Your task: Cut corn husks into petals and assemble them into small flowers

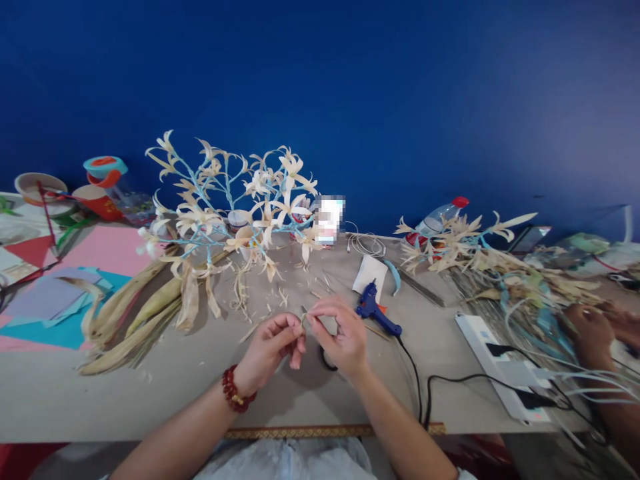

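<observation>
My left hand (273, 350), with a red bead bracelet (237, 390) at its wrist, is closed in a pinch over the table. Close against it, my right hand (345, 333) pinches too. Between the fingertips of both shows a small thin strip (303, 319); its material is hard to make out. Under my right hand lies a dark curved object (327, 360), partly hidden. A blue glue gun (376, 310) lies just to the right, by a white pad (370, 275). Husk scraps (243, 293) are scattered beyond my hands.
Pale husk flowers on blue stems (225, 180) stand at back left, more flowers (440, 240) at back right. Dried corn husks (135, 307) and coloured paper (60, 300) lie left. A power strip (500, 367) with cables and another person's hand (590, 330) are right.
</observation>
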### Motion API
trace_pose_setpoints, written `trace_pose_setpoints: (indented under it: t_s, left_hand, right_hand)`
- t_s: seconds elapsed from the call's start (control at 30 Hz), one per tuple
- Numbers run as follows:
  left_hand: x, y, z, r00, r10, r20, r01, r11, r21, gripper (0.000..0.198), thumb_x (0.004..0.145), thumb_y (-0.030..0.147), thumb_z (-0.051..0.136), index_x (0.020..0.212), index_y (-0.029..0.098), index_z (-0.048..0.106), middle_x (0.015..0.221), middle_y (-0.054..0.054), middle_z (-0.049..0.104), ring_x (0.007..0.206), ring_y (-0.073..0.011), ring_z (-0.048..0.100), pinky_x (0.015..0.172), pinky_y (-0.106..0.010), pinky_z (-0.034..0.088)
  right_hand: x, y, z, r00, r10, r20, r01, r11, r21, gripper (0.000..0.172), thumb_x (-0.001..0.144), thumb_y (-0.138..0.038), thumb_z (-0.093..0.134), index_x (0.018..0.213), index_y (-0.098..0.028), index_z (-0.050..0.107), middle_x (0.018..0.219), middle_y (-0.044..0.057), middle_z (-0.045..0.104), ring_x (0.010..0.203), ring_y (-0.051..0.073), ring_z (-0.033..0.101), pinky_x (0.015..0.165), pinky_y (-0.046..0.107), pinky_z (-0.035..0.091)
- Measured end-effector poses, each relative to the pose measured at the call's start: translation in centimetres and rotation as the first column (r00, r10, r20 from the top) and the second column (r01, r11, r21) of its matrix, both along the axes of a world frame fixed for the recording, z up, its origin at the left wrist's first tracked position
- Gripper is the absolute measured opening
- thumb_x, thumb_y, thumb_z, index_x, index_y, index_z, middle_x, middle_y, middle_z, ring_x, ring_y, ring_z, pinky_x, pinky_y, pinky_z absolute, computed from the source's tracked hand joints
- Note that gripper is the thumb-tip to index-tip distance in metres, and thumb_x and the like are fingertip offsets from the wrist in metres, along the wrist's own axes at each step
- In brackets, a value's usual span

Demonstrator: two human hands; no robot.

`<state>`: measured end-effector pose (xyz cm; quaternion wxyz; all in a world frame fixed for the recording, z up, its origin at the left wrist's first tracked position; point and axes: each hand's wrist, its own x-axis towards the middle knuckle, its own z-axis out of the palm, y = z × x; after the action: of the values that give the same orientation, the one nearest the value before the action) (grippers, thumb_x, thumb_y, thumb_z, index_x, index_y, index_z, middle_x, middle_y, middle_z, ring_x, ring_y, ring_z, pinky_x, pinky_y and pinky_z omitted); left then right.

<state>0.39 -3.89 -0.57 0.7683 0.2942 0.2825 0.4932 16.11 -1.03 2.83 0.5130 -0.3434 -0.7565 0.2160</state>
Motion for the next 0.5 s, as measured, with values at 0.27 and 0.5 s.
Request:
trace_pose_setpoints:
  t_s: [0.27, 0.5]
  left_hand:
    - [0.06, -0.08, 0.02, 1.0, -0.016, 0.024, 0.016, 1.0, -0.017, 0.017, 0.085, 0.026, 0.064, 0.075, 0.015, 0.056, 0.059, 0.001, 0.065, 0.038, -0.0069, 0.057, 0.039, -0.014, 0.042]
    - [0.08, -0.09, 0.02, 1.0, -0.011, 0.023, 0.011, 1.0, -0.027, 0.017, 0.084, 0.027, 0.065, 0.075, 0.015, 0.056, 0.059, 0.001, 0.065, 0.038, -0.0068, 0.057, 0.038, -0.014, 0.042]
  right_hand:
    - [-0.19, -0.12, 0.05, 1.0, -0.013, 0.013, 0.012, 0.997, 0.075, 0.023, 0.08, -0.005, 0.06, 0.091, -0.025, 0.062, 0.082, 0.002, 0.068, 0.08, 0.019, 0.065, 0.077, 0.037, 0.05]
    - [-0.17, -0.04, 0.01, 0.999, -0.021, 0.034, 0.017, 0.993, 0.117, 0.022, 0.08, -0.006, 0.06, 0.092, -0.024, 0.062, 0.082, 0.003, 0.068, 0.079, 0.019, 0.065, 0.075, 0.036, 0.051]
